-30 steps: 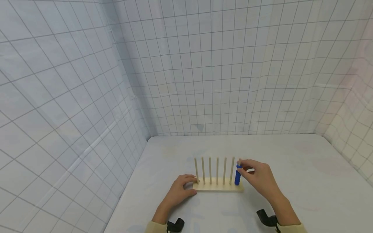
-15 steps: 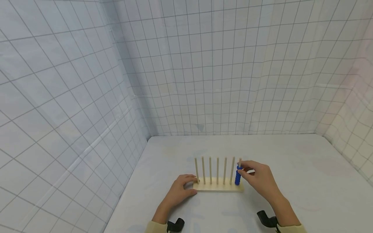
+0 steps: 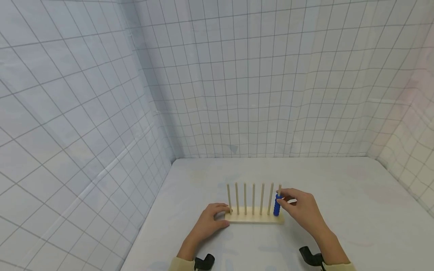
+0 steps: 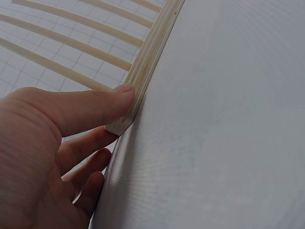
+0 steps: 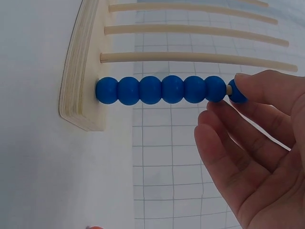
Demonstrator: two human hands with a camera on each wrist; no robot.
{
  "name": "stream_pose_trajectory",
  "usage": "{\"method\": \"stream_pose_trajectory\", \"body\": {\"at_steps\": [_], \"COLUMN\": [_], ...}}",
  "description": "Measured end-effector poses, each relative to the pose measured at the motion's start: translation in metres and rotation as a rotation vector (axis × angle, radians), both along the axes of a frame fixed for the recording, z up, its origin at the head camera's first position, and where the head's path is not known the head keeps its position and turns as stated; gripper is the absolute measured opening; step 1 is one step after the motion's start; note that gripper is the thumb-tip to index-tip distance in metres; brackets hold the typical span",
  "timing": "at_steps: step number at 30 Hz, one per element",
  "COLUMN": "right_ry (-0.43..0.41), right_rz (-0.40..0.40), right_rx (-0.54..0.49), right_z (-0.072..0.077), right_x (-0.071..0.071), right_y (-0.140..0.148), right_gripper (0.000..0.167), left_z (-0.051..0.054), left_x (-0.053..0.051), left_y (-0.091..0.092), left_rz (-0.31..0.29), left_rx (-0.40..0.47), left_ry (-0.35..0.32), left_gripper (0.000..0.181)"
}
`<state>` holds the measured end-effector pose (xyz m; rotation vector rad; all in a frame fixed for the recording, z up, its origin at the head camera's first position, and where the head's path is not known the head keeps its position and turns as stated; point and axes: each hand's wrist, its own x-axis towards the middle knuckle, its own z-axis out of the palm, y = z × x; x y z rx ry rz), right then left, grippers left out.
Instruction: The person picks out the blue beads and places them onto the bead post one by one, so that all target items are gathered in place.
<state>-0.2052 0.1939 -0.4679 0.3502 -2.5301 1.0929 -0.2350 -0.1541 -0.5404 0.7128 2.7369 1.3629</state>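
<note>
A wooden pegboard (image 3: 254, 219) stands on the white table with a row of several upright pegs. Round its left end my left hand (image 3: 209, 221) holds the base; in the left wrist view the thumb (image 4: 125, 95) presses the front edge and fingers lie behind it. The rightmost peg bears a stack of several blue beads (image 5: 151, 90). At the upper part of that peg my right hand (image 3: 301, 207) pinches one more blue bead (image 5: 237, 90), threaded on the peg. A small gap of bare peg separates it from the stack. The other pegs (image 3: 253, 199) carry no beads.
White cloth with a dark grid (image 3: 237, 94) hangs behind the table and along both sides. Black wrist mounts (image 3: 205, 261) show at both cuffs. A small red spot (image 5: 95, 227) shows at the bottom edge of the right wrist view; its kind is unclear.
My right hand has moved slightly down the rightmost peg with the pinched bead, and more of the peg's tip shows above it. The left hand stays on the base.
</note>
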Motion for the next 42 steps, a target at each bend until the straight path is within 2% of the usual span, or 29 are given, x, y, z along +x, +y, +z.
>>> {"method": "stream_pose_trajectory", "body": {"at_steps": [20,27,42], "right_ry": [-0.035,-0.040,0.007], "right_rz": [0.000,-0.001,-0.009], "right_rx": [0.010,0.011,0.068], "right_z": [-0.006,-0.002,0.004], "right_x": [0.000,0.002,0.004], "right_y": [0.001,0.002,0.012], "right_gripper": [0.029,0.030,0.033], "left_z": [0.000,-0.001,-0.003], "left_x": [0.002,0.001,0.000], "left_y": [0.000,0.001,-0.001], "left_rz": [0.000,-0.001,0.002], "left_rx": [0.010,0.002,-0.031], "left_ry": [-0.008,0.005,0.032], "left_gripper": [0.041,0.041,0.042]}}
